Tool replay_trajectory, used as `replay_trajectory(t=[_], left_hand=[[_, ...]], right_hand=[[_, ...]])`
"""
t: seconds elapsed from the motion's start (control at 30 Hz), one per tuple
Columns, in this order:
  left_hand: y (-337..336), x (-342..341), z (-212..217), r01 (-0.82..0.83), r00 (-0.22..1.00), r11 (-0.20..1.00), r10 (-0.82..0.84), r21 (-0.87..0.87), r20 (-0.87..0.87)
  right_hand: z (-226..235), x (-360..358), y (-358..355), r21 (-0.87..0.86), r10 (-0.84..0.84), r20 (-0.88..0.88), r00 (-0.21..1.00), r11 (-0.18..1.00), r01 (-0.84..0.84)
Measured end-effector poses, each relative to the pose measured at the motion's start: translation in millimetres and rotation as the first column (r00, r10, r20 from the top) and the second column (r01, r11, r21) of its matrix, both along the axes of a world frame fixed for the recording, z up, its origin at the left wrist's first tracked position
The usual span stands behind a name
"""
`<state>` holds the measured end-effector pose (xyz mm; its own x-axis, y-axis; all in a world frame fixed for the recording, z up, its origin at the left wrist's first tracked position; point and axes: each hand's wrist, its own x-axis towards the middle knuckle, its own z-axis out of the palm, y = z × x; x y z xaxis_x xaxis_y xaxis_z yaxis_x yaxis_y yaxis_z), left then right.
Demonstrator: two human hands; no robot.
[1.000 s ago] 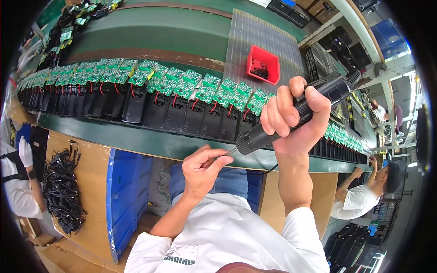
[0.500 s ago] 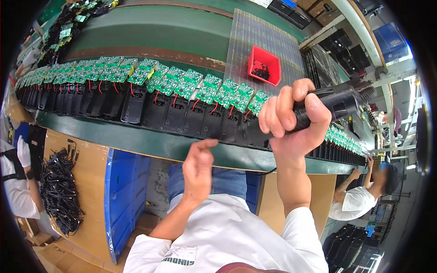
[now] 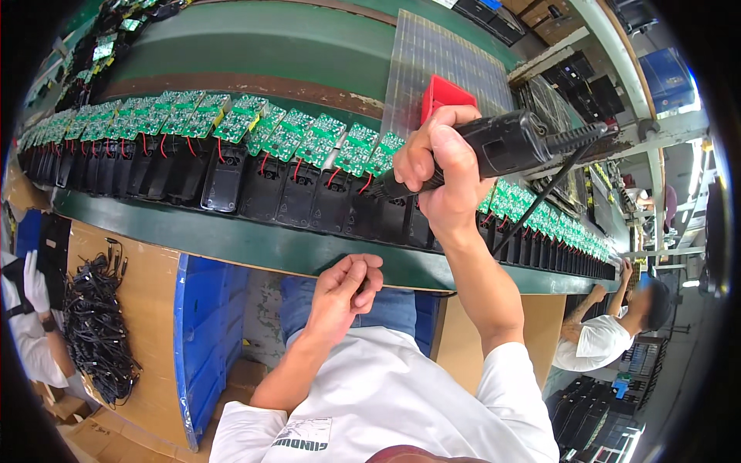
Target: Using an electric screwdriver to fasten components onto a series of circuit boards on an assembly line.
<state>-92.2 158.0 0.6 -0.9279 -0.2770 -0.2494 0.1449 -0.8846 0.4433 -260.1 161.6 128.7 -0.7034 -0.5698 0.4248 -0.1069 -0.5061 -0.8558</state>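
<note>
My right hand grips a black electric screwdriver, its cable trailing down to the right. Its tip points down-left at the black housings with green circuit boards lined up along the green conveyor belt. My left hand hovers below the belt's near edge, in front of my body, with the fingers curled together; what they pinch, if anything, is too small to tell.
A red parts bin sits on a ribbed clear sheet behind my right hand. A blue crate and a cardboard panel with a pile of black cables lie lower left. Another person works at the right, and a gloved hand shows at the left.
My right hand has lifted the screwdriver up and back, away from the belt's near edge. My left hand has stayed low by the belt's edge, curling its fingers closed.
</note>
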Motion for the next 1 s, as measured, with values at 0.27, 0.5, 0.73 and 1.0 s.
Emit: replay_trajectory(t=[0.27, 0.5, 0.73, 1.0], left_hand=[[2, 2, -11, -0.071, 0.982, 0.98, 0.101, -0.183, 0.159], [4, -8, 3, -0.154, 0.958, 0.776, 0.268, -0.612, 0.099], [1, -11, 22, -0.203, 0.957, 0.662, 0.289, -0.721, -0.004], [10, -21, 23, -0.273, 0.953, 0.644, 0.283, -0.715, -0.109]], right_hand=[[-14, 5, -11, 0.11, 0.119, -0.025, 0.993, 0.987, -0.116], [-25, 0, -2, -0.071, 0.203, 0.125, 0.971, 0.978, -0.195], [27, -3, 28, -0.121, 0.105, 0.146, 0.984, 0.989, -0.088], [36, -11, 81, -0.221, 0.307, 0.239, 0.921, 0.941, -0.256]])
